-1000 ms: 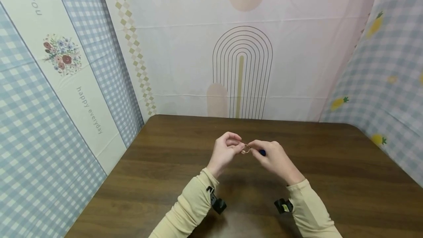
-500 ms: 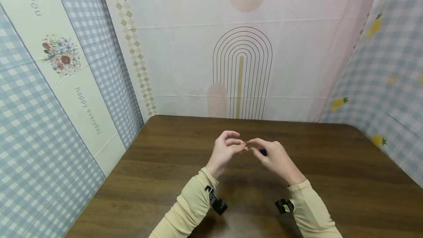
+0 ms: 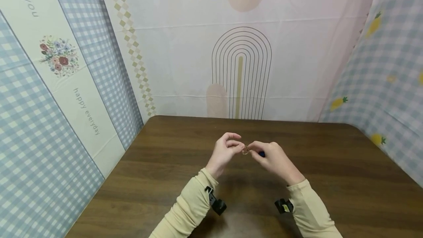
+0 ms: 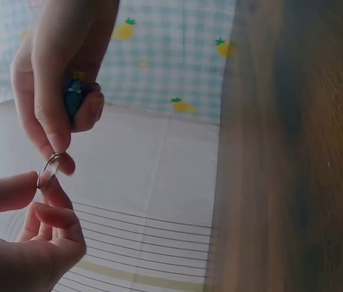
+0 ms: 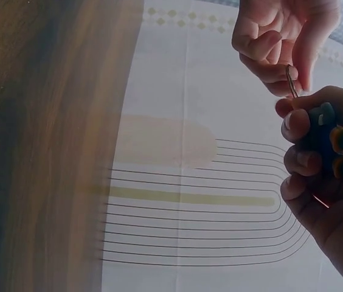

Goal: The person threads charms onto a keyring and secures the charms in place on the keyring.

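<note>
Both hands meet above the table, joined at a thin gold-coloured key ring (image 3: 245, 152). My left hand (image 3: 223, 155) pinches one side of the ring between thumb and forefinger, its other fingers loosely bent. On the opposite side, my right hand (image 3: 273, 160) pinches the ring with thumb and forefinger. Its remaining fingers curl round a small blue figure keychain (image 5: 322, 143), which has orange-yellow parts. In the left wrist view the ring (image 4: 48, 171) spans the gap between the two hands. Most of the blue figure (image 4: 73, 96) is hidden by the right fingers.
A dark brown wooden table (image 3: 158, 194) lies beneath the hands. Behind it hangs a pale printed cloth (image 3: 181, 61), with checked cloths on the left and right sides. Each sleeve carries a black wrist camera (image 3: 217, 205).
Both hands stay pinched at the ring. The ring rises and tilts slightly, then comes back down, with small finger shifts.
</note>
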{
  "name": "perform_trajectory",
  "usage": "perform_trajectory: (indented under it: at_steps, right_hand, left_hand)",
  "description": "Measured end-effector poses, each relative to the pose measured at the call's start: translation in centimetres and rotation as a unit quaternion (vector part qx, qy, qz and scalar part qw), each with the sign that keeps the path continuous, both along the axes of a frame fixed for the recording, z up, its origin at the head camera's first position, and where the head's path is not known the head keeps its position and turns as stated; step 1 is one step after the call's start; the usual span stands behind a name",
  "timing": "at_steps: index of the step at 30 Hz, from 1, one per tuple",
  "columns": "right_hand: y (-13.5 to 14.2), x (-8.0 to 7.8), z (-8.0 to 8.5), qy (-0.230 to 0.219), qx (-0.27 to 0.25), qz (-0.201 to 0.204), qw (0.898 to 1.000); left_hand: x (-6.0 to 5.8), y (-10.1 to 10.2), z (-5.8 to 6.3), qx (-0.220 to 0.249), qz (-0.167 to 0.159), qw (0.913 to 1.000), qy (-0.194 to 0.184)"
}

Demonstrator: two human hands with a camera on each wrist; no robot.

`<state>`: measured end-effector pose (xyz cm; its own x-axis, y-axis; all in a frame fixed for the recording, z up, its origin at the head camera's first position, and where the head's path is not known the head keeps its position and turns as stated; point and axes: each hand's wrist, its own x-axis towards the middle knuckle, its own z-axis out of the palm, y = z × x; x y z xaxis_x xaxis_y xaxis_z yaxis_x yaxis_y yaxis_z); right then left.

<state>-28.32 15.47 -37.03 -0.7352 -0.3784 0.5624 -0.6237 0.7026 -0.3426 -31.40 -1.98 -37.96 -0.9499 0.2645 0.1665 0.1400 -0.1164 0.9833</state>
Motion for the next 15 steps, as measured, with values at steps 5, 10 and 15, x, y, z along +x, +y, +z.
perform_trajectory:
  at_steps: [5, 10, 15]
  right_hand:
    - [0.24, 0.19, -0.1, 0.003, -0.002, -0.019, 1.0]
    - [0.31, 0.38, -0.22, -0.012, -0.016, -0.024, 1.0]
    - [-0.06, 0.36, -0.28, -0.004, -0.028, -0.022, 0.999]
  left_hand:
    - [-0.21, -0.42, -0.29, 0.002, -0.022, 0.9997, -0.013]
    - [0.08, -0.58, -0.5, -0.029, -0.05, 0.9982, -0.016]
    - [0.49, -0.39, -0.61, -0.074, -0.063, 0.9952, 0.007]
